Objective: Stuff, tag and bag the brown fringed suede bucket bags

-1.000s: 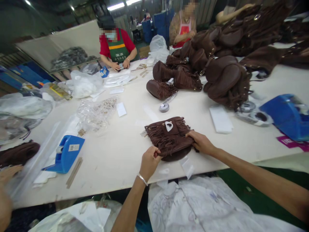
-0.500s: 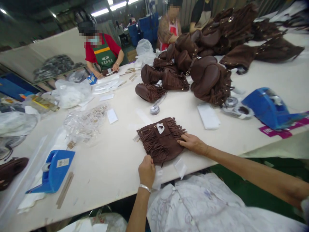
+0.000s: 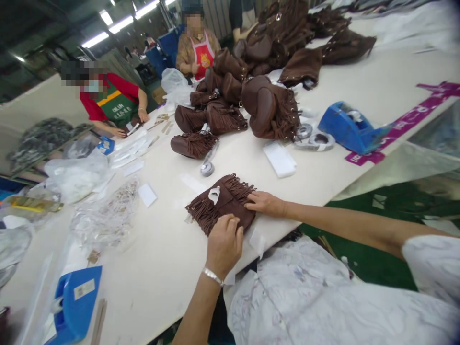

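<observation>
A dark brown fringed bag (image 3: 233, 203) lies flat on the white table in front of me, with a white piece of wrapping (image 3: 214, 194) over the middle of its upper part. My right hand (image 3: 266, 204) grips the bag's right edge, thumb and fingers closed on it. Over the lower front of the bag, my left hand (image 3: 225, 242) has its fingers curled together. Whatever is between those fingers, if anything, is hidden. A silvery bracelet circles the left wrist. Under the near edge of the bag shows a clear plastic piece (image 3: 257, 242).
Brown bags (image 3: 269, 103) are heaped at the back. Blue tape dispensers (image 3: 350, 127) stand right and near left, with tape rolls (image 3: 319, 140) beside the right one. White cards (image 3: 279, 159) and a clear plastic bag (image 3: 106, 215) lie about. A co-worker (image 3: 115, 103) handles something at far left.
My left hand has moved from the bag's lower left corner up over its front. My right hand stays at the right edge. The camera view has turned right.
</observation>
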{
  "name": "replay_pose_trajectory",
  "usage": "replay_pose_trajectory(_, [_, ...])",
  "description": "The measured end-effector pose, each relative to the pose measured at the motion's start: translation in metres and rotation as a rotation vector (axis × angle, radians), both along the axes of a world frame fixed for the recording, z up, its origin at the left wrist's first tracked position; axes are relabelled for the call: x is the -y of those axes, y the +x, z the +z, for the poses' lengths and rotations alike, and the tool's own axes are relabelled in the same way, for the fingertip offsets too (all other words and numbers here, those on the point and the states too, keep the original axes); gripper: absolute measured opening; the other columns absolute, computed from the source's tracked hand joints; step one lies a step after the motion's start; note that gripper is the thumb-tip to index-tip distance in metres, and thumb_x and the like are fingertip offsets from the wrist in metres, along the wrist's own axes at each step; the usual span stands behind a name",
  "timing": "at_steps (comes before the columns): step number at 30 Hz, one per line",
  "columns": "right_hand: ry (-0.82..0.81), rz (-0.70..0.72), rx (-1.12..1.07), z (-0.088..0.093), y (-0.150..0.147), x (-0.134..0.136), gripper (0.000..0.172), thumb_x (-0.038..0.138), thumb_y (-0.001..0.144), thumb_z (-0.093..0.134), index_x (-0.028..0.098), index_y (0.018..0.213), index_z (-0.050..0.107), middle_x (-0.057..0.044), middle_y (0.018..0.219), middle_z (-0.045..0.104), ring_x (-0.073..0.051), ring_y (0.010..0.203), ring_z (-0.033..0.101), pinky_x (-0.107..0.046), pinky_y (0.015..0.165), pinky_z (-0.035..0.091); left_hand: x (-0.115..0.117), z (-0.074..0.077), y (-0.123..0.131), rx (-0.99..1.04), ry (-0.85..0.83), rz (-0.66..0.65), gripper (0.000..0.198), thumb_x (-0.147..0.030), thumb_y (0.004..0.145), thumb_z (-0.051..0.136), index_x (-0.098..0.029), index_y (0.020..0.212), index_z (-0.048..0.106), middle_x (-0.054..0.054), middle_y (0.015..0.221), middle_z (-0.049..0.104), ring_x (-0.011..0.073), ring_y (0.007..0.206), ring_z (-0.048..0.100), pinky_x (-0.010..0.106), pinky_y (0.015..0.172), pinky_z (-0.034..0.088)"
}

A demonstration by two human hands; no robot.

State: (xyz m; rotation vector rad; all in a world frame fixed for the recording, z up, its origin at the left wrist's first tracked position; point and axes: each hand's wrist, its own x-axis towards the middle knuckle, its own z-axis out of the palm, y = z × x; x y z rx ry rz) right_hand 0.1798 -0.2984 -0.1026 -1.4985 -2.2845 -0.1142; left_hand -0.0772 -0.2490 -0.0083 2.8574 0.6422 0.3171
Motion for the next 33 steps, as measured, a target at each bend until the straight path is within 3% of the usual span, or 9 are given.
replay_pose_trajectory(5, [-0.085,-0.018,-0.191,0.002,0.02,0.002,0.036,0.003,0.088,0.041,0.02,0.115,0.059,-0.006,0.104,0.063,-0.016,0.096,0.057,-0.027,0.084,0.047,-0.007,-0.06,0.017,-0.136,0.139,-0.062,0.065,-0.04,0.095,0.046,-0.012,0.149,0.023,0.015,0.156,0.029,0.0286,0.146,0.021,0.051,0.115,0.028])
replay_pose_trajectory(7, [-0.106,-0.096,-0.284,0.006,0.035,0.008,0.045,-0.003,0.081,0.039,0.018,0.116,0.059,-0.007,0.107,0.064,-0.017,0.1,0.059,-0.029,0.087,0.049,-0.01,-0.072,0.011,-0.162,0.149,-0.071,0.069,-0.043,0.096,0.042,-0.013,0.152,0.014,0.012,0.159,0.023,0.0269,0.148,0.014,0.051,0.117,0.025])
replay_pose_trajectory(10, [-0.087,-0.212,-0.298,0.024,0.046,0.023,0.059,-0.002,0.076,0.041,0.016,0.131,0.051,-0.013,0.12,0.061,-0.022,0.112,0.057,-0.037,0.092,0.049,-0.014,-0.073,0.006,-0.173,0.167,-0.094,0.07,-0.044,0.097,0.04,-0.014,0.153,0.011,0.011,0.16,0.019,0.0254,0.149,0.009,0.051,0.118,0.024])
replay_pose_trajectory(14, [-0.07,-0.178,-0.163,0.046,0.016,0.039,0.073,0.004,0.079,0.048,0.019,0.149,0.033,-0.014,0.15,0.038,-0.029,0.139,0.034,-0.049,0.11,0.035,-0.008,-0.066,0.01,-0.19,0.205,-0.065,0.071,-0.048,0.096,0.041,-0.014,0.153,0.014,0.01,0.161,0.018,0.026,0.149,0.009,0.05,0.118,0.025])
replay_pose_trajectory(16, [-0.047,-0.062,-0.09,0.038,-0.006,0.04,0.068,0.01,0.086,0.05,0.021,0.151,0.031,-0.013,0.154,0.034,-0.029,0.142,0.03,-0.051,0.113,0.031,-0.004,-0.065,0.013,-0.193,0.228,-0.031,0.072,-0.052,0.095,0.04,-0.013,0.152,0.019,0.01,0.16,0.019,0.0259,0.149,0.009,0.05,0.118,0.024])
replay_pose_trajectory(20, [-0.007,0.077,-0.024,-0.004,-0.02,0.026,0.062,0.025,0.093,0.053,0.023,0.151,0.03,-0.013,0.156,0.029,-0.03,0.143,0.028,-0.053,0.111,0.034,-0.003,-0.067,0.005,-0.171,0.254,0.025,0.078,-0.06,0.092,0.04,-0.014,0.151,0.021,0.008,0.161,0.018,0.0254,0.149,0.008,0.049,0.12,0.021])
replay_pose_trajectory(23, [-0.026,0.105,-0.016,-0.017,-0.007,0.014,0.057,0.023,0.096,0.049,0.023,0.151,0.032,-0.013,0.156,0.03,-0.027,0.142,0.031,-0.048,0.11,0.038,0.003,-0.072,-0.018,-0.121,0.226,0.209,0.086,-0.059,0.088,0.05,-0.015,0.153,0.015,0.01,0.162,0.013,0.0293,0.149,0.005,0.056,0.119,0.017])
replay_pose_trajectory(26, [-0.054,0.104,0.031,-0.006,0.001,0.01,0.052,0.026,0.096,0.051,0.021,0.147,0.04,-0.015,0.151,0.039,-0.027,0.137,0.04,-0.045,0.108,0.043,0.011,-0.08,-0.04,-0.06,0.156,0.379,0.081,-0.047,0.089,0.055,-0.022,0.154,0.013,0.009,0.162,0.01,0.0328,0.149,0.002,0.063,0.116,0.018])
replay_pose_trajectory(33, [-0.015,0.091,0.199,0.018,-0.011,0.007,0.044,0.031,0.097,0.052,0.017,0.138,0.052,-0.021,0.138,0.052,-0.029,0.125,0.053,-0.043,0.101,0.048,0.004,-0.092,-0.051,-0.024,0.051,0.39,0.073,-0.033,0.093,0.05,-0.027,0.154,0.01,0.006,0.163,0.008,0.0322,0.149,0.003,0.061,0.116,0.019])
